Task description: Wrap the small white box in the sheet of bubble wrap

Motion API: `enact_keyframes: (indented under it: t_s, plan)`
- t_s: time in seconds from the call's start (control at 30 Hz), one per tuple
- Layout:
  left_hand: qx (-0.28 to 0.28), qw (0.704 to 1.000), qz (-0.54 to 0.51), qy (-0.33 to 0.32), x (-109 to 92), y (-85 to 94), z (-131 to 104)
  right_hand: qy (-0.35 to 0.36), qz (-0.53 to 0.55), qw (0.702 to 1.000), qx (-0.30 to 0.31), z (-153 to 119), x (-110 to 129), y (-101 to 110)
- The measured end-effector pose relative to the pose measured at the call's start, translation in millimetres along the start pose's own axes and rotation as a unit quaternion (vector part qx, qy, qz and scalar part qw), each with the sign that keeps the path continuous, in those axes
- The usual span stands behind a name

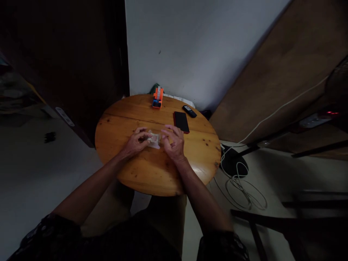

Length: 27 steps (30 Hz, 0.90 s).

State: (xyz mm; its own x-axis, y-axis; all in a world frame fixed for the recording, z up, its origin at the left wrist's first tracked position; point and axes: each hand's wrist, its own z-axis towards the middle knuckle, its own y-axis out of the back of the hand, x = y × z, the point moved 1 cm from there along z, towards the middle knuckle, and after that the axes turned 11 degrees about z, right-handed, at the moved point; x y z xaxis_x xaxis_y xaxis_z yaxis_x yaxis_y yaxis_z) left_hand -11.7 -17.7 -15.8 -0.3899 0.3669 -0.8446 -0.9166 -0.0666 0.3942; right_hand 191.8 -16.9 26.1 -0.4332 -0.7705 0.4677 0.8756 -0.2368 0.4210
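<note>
A small, clear, shiny plastic packet (154, 140) rests near the middle of the round wooden table, with a pale flat piece at its near edge. The fingers and thumb of my left hand (137, 141) close on its left side. To the right of the packet, my right hand (174, 143) has its fingers apart and bent, with nothing visible in them. A slight gap shows between those fingertips and the packet. What the packet contains is too blurred to tell.
Beyond my right hand lie a dark red-edged phone (181, 121) and a black keypad phone (189, 111). An orange and blue tape dispenser (157, 98) stands at the back of the wooden table (152, 177). Looped white cable (244, 192) is on the floor at right.
</note>
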Motion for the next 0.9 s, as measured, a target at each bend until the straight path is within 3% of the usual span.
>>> enact_keyframes:
  t_s: [0.13, 0.27, 0.43, 0.6, 0.73, 0.9]
  plan:
    - [-0.07, 0.992, -0.088, 0.049, -2, 10.0, 4, -0.051, 0.043, 0.995, -0.069, 2, -9, 4]
    - [-0.165, 0.969, -0.151, 0.11, 1, 16.1, 9, -0.063, 0.073, 0.993, -0.074, 1, -9, 1]
    - [-0.218, 0.948, -0.164, 0.166, 7, 14.6, 12, -0.073, 0.077, 0.992, -0.063, 0, -8, 1]
    - [-0.193, 0.96, -0.123, 0.159, 6, 14.0, 8, -0.075, 0.078, 0.994, -0.027, 0, -9, 0]
    - [-0.13, 0.985, -0.032, 0.106, -1, 12.8, 4, -0.058, 0.06, 0.995, 0.06, -3, -7, -7]
    - [-0.069, 0.995, 0.042, 0.067, -6, 8.6, 1, -0.063, 0.023, 0.986, 0.15, -7, -9, -15]
